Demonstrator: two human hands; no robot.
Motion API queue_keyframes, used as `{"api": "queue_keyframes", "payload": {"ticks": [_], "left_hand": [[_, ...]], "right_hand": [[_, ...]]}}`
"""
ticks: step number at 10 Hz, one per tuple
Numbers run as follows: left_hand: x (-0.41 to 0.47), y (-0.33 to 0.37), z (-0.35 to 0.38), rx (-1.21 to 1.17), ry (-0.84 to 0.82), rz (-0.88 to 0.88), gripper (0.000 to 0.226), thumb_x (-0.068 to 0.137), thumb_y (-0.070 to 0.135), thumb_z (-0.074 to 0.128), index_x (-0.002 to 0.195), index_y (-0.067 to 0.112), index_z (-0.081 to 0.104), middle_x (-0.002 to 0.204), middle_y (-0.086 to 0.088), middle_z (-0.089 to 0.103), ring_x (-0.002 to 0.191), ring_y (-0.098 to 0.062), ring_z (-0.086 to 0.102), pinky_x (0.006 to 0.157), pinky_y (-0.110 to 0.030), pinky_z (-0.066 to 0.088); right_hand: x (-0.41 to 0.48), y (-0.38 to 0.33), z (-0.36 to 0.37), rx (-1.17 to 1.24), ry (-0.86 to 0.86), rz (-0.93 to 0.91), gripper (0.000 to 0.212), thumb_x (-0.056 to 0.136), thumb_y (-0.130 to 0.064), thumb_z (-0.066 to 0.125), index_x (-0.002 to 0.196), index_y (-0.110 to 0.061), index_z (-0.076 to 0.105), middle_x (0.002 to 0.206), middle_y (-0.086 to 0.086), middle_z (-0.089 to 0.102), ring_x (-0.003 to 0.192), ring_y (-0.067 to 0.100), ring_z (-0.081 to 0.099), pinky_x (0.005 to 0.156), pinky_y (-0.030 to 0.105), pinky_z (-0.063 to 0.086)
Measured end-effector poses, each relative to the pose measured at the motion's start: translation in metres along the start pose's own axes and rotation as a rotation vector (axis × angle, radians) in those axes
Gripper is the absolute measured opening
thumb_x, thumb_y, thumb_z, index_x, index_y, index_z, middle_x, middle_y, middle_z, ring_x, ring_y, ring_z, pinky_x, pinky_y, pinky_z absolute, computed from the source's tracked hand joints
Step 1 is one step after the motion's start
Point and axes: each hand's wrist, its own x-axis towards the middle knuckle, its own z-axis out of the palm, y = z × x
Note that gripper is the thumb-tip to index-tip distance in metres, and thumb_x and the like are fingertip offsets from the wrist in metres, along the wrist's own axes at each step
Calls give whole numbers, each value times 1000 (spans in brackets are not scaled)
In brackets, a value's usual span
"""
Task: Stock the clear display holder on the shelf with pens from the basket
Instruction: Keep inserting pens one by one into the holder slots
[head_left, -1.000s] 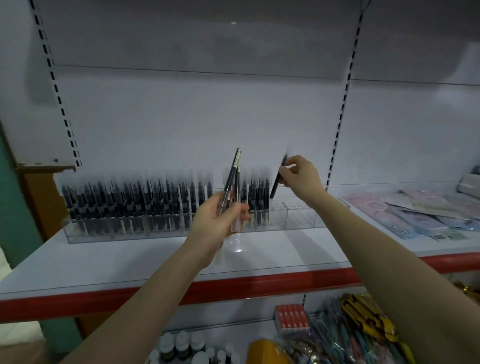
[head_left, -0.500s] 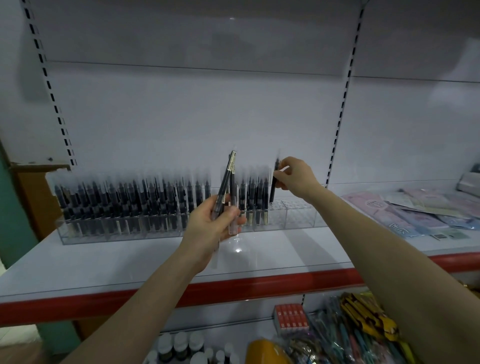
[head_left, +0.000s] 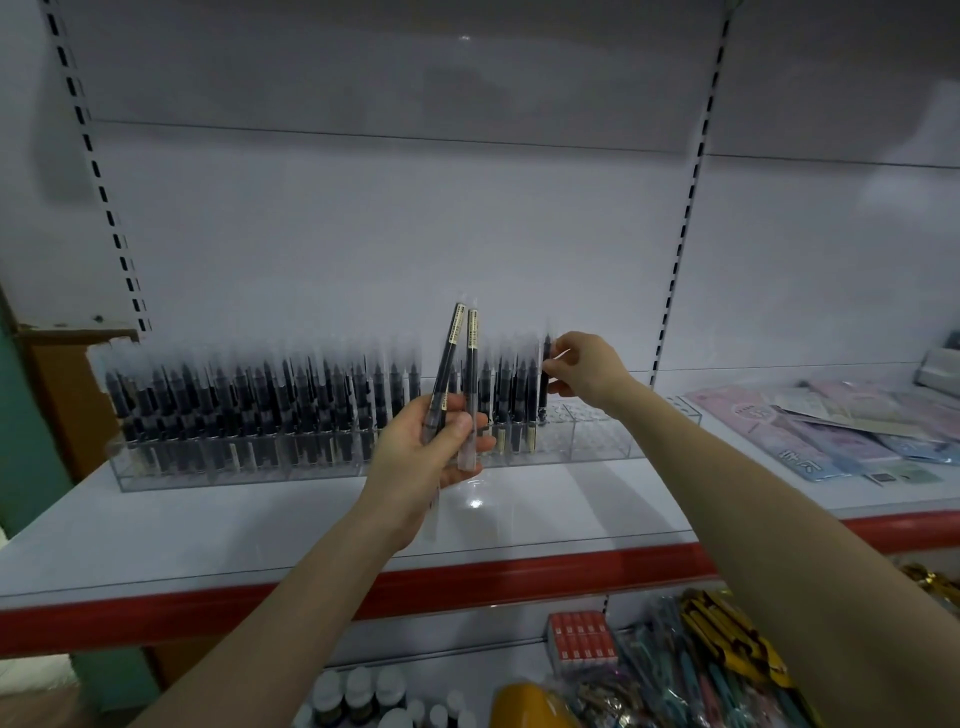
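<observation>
A long clear display holder (head_left: 597, 441) stands on the white shelf, its left and middle slots filled with several upright black pens (head_left: 249, 410); the slots at its right end stand bare. My left hand (head_left: 431, 441) grips two black pens with clear caps (head_left: 462, 358), held upright in front of the holder. My right hand (head_left: 582, 371) pinches the top of one black pen (head_left: 544, 384), which stands upright with its lower end in a slot just right of the filled rows. The basket is not in view.
The white shelf (head_left: 260, 519) has a red front edge. Flat pastel packets (head_left: 831, 426) lie on the shelf at the right. Below hang or lie a red box (head_left: 582, 642), mixed coloured pens (head_left: 717, 670), small bottles (head_left: 358, 696) and a yellow object (head_left: 530, 706).
My right hand has brought its pen from a tilt down to upright and lowered it into the holder's slot. My left hand with its pens has stayed nearly in place.
</observation>
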Motion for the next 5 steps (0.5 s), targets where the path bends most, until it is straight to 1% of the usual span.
{"api": "queue_keyframes", "payload": {"ticks": [1,2,3,4,5], "left_hand": [[1,0,0,-2,4,-1,16,94,4,49,98,17,56,94,-1,69,75,-10,70,63,-28,58],[1,0,0,1,3,2,16,93,4,49,98,17,56,94,-2,68,76,-10,70,63,-29,58],[1,0,0,-3,12,3,16,93,5,49,98,18,56,94,-3,68,75,-9,70,63,-28,58],[0,0,3,-10,20,-6,15,93,4,50,97,18,56,91,-4,66,72,-8,70,61,-26,58],[-3,2,6,-18,30,-1,15,93,4,50,95,17,56,87,-5,63,65,-6,68,57,-23,57]], "right_hand": [[1,3,0,16,-7,4,4,92,-3,54,95,-5,51,91,15,60,68,25,62,68,30,54],[-1,8,3,-24,-34,17,4,92,-4,54,94,-5,51,89,14,60,69,23,62,69,30,54],[-3,12,7,-40,-22,11,3,92,-5,53,94,-5,51,88,14,61,67,19,60,66,28,52],[-4,12,9,-70,-3,7,11,92,-6,54,102,-2,54,94,20,65,75,23,60,68,30,52],[-8,11,9,-68,10,23,30,91,-8,57,120,1,51,101,22,66,83,29,63,77,37,53]]}}
